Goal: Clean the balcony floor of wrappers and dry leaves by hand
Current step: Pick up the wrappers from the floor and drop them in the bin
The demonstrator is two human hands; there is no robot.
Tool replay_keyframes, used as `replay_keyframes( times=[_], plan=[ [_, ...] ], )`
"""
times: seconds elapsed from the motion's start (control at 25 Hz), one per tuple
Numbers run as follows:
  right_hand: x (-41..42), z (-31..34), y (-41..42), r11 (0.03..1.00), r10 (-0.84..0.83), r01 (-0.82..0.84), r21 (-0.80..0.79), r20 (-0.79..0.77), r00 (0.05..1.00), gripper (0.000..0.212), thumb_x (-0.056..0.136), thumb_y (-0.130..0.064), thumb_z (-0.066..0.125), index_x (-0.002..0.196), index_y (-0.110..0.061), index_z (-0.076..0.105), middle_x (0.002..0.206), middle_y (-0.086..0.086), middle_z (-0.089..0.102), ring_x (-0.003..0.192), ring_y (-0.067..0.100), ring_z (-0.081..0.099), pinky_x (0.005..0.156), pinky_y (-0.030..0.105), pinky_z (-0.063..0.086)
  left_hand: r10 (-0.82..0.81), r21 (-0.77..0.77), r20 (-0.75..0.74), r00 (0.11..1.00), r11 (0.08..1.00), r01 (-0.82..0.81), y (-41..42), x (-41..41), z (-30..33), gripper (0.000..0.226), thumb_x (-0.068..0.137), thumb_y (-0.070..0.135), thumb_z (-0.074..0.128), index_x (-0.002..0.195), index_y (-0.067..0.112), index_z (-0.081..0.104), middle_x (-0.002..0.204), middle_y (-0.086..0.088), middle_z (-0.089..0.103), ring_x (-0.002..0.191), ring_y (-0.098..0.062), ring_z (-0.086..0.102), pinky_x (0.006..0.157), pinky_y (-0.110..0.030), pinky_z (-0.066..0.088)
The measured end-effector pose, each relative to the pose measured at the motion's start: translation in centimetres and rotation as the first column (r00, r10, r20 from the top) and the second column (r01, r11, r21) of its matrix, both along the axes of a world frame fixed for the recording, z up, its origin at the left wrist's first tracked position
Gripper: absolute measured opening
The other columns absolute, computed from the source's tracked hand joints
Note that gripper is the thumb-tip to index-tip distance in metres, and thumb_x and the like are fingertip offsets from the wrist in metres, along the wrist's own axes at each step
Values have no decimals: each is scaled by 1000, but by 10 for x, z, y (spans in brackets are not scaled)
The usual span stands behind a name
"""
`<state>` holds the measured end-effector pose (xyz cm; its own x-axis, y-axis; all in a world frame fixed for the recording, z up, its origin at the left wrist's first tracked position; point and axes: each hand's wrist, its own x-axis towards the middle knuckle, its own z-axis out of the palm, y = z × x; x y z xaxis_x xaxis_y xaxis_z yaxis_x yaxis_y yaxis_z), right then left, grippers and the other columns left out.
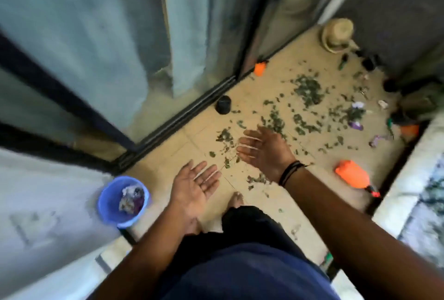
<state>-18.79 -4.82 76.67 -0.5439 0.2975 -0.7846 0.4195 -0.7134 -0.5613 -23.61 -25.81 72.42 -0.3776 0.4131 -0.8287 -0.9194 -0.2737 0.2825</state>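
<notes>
Both hands held out palms up with fingers spread, gripping nothing: the left hand (195, 183) just beside the blue bucket (113, 206), the right hand (260, 149) farther from it. Dry leaves (307, 89) and purple wrappers (356, 117) litter the balcony floor (310, 165) well beyond the bucket. Gathering leaves into one heap before scooping would likely save trips.
</notes>
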Motion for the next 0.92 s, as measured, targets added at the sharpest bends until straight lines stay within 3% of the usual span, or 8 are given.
replay_keyframes(
  times=[0.08, 0.2, 0.36, 0.44, 0.52, 0.76, 0.92],
  plan=[
    [40, 29, 49, 976, -206, 210, 48, -82, 975, 37, 105, -40, 43, 106, -9, 65, 92, 9, 70, 78, 26, 68, 78, 39, 57, -226, -1, -94, 969, 974, 227, 58, 2, 22, 45, 101, 41, 50, 130, 8, 59, 127, -19, 67, 107, -34, 67, 101, -46, 48],
    [114, 41, 110, 868, -487, 496, 35, -146, 861, 34, 105, -36, 43, 99, -10, 64, 87, 8, 68, 68, 22, 68, 68, 33, 59, -487, 3, -213, 847, 867, 499, 144, 4, 51, 44, 103, 39, 45, 131, 9, 60, 123, -20, 69, 104, -34, 68, 103, -47, 47],
    [202, 25, 161, 656, -754, 752, -59, -78, 652, 31, 101, -35, 49, 94, -10, 65, 89, 9, 66, 73, 23, 67, 62, 30, 61, -608, -78, -265, 749, 787, 612, 232, 14, 60, 39, 102, 38, 49, 124, 8, 62, 111, -19, 72, 98, -32, 71, 93, -46, 55],
    [232, 16, 188, 570, -822, 817, -92, -49, 568, 31, 100, -34, 50, 94, -8, 65, 92, 11, 66, 79, 25, 65, 66, 31, 61, -634, -92, -242, 734, 768, 634, 275, 29, 55, 35, 102, 38, 48, 115, 9, 64, 111, -19, 72, 98, -33, 71, 82, -43, 59],
    [254, 9, 216, 516, -856, 849, -114, -43, 515, 30, 100, -33, 50, 94, -8, 64, 91, 11, 65, 80, 26, 63, 72, 34, 59, -664, -121, -219, 715, 745, 655, 314, 46, 52, 34, 102, 37, 47, 109, 9, 65, 112, -20, 71, 97, -33, 72, 85, -44, 56],
    [269, -7, 307, 439, -897, 884, -164, -18, 442, 30, 100, -31, 50, 89, -7, 63, 89, 12, 64, 81, 26, 62, 63, 30, 60, -740, -142, -183, 647, 671, 727, 419, 70, 50, 33, 100, 36, 50, 114, 9, 64, 109, -19, 73, 97, -33, 72, 95, -43, 52],
    [243, -18, 375, 423, -901, 882, -209, 7, 434, 29, 100, -31, 51, 91, -7, 63, 92, 12, 63, 85, 26, 62, 75, 35, 55, -768, -144, -173, 616, 639, 756, 496, 48, 47, 33, 100, 34, 50, 116, 9, 65, 115, -20, 71, 107, -34, 69, 97, -43, 52]
  ],
)
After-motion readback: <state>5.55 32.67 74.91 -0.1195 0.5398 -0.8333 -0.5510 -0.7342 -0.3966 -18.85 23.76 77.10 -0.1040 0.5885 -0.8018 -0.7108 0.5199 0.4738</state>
